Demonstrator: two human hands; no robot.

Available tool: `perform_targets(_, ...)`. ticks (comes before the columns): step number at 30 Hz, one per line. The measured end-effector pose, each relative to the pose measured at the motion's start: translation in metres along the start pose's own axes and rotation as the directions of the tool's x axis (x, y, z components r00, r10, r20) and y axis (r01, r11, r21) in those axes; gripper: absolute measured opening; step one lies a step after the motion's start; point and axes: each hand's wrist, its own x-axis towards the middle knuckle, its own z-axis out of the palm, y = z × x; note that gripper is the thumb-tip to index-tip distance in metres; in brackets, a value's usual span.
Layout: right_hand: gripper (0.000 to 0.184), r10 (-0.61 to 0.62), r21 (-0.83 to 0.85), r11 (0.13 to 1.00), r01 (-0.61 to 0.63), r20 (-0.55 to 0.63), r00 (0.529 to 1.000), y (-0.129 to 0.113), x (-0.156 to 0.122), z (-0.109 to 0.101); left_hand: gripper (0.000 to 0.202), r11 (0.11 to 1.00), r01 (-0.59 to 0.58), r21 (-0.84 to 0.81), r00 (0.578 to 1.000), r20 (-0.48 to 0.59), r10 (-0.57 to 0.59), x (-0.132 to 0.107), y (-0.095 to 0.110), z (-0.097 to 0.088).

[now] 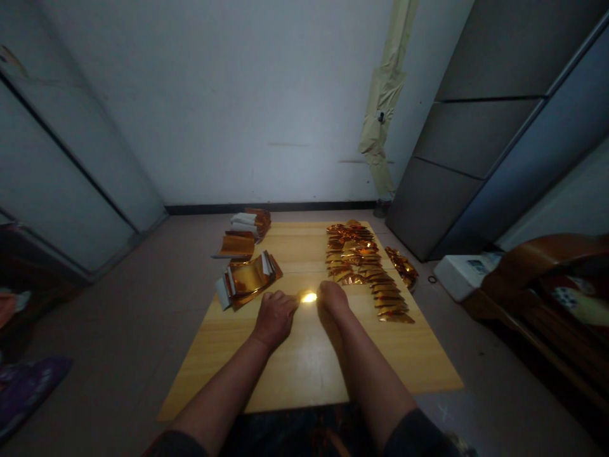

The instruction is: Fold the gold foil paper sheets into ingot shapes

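My left hand [276, 315] and my right hand [333, 298] rest on a low wooden board [304, 362], both with fingers closed on a small shiny gold foil piece [308, 296] held between them. It catches the light and glares. To the left of my left hand lies a fanned stack of flat gold foil sheets [248, 279]. To the right of my right hand runs a long row of folded gold foil pieces [366, 266].
More stacks of gold and white sheets [247, 225] lie at the board's far left. A loose heap of folded foil [403, 266] sits off the right edge. A grey cabinet [476, 139] and wooden furniture [537, 279] stand to the right, with a white wall ahead.
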Motion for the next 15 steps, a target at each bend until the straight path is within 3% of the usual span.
perform_targets(4, 0.024, 0.002, 0.041, 0.999, 0.000, -0.063, 0.998, 0.004, 0.001, -0.005, 0.019, 1.000, -0.004, 0.009, 1.000, 0.009, 0.004, 0.003, 0.003, -0.001)
perform_targets(9, 0.022, -0.140, 0.214, 0.964, 0.159, -0.103, 0.985, -0.013, 0.009, 0.002, 0.020, 0.996, -0.012, 0.083, 0.999, 0.053, 0.008, 0.011, 0.009, -0.007)
perform_targets(15, 0.016, -0.060, 0.158, 0.985, 0.066, -0.044, 0.997, -0.032, 0.015, 0.021, 0.017, 0.997, 0.002, 0.071, 0.999, 0.044, -0.005, 0.008, 0.009, -0.008)
